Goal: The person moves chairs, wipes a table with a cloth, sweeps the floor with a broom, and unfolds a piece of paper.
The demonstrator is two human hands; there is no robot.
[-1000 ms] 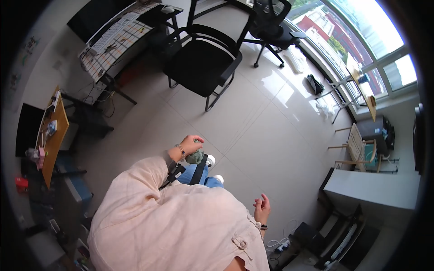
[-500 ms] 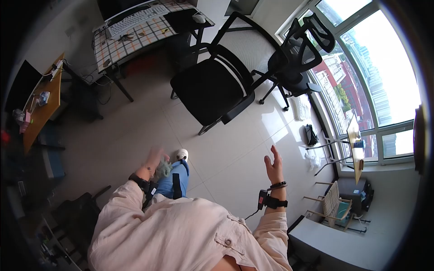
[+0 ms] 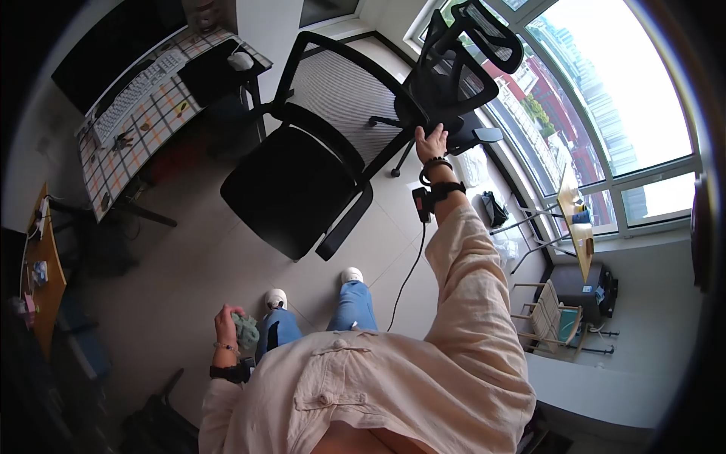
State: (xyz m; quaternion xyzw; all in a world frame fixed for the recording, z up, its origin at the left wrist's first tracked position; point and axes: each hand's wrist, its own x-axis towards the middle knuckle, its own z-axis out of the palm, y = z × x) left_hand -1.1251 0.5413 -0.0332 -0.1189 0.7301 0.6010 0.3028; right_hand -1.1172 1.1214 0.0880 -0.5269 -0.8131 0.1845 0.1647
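My left hand [image 3: 225, 325] hangs low by my left leg with its fingers closed around a crumpled grey-green cloth [image 3: 246, 331]. My right hand [image 3: 431, 142] is stretched forward and up at the right edge of the black chair's mesh backrest [image 3: 344, 94]. Its fingers are extended and apart, with nothing held in them. Whether it touches the backrest frame, I cannot tell. The chair's black seat [image 3: 290, 189] stands in front of my feet.
A second black office chair [image 3: 446, 83] stands behind the first, beside the window. On the left is a desk with a checked cloth [image 3: 151, 125], a keyboard [image 3: 140, 94] and a mouse [image 3: 240, 60]. A folding table [image 3: 576, 227] and wooden chair [image 3: 550, 318] are at right.
My right hand has reached forward to the chair's backrest. My left hand has moved left and down, still with the cloth. The chair is nearer, and both feet now show.
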